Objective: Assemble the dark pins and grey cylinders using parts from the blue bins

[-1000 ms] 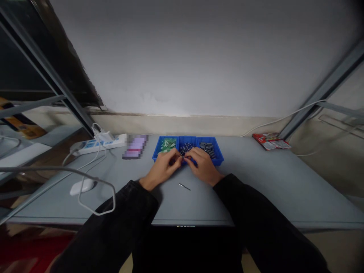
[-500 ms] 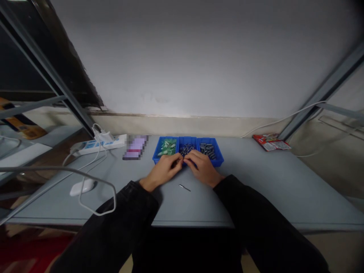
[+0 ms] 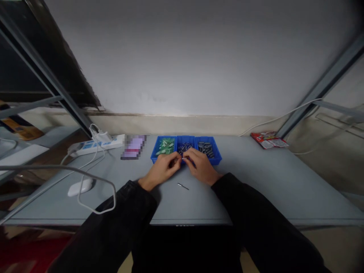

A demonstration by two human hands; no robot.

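Note:
My left hand (image 3: 164,167) and my right hand (image 3: 202,167) meet fingertip to fingertip at the front of the blue bins. Between the pinched fingers shows a small thin light-coloured pin (image 3: 184,158); its exact kind is too small to make out. On the desk just below lies a slim metal pin (image 3: 182,186), thicker at its left end. Behind the hands stand three joined blue bins: the left bin (image 3: 153,154) holds green translucent pieces (image 3: 166,145), the middle one small dark shiny parts (image 3: 184,147), the right one dark grey cylindrical pieces (image 3: 206,148). My fingers hide part of the bins' front.
A power strip (image 3: 116,141) with plugs and a blurred-out phone (image 3: 133,147) lie on the left of the desk (image 3: 256,182). Nearer are a white earbud case (image 3: 80,187) and a looping cable (image 3: 111,184). At the back right lies a red packet (image 3: 267,140).
The fingertips have parted slightly, and the thin light pin now shows between them. The whole view has shifted a little; the pin on the desk stays put.

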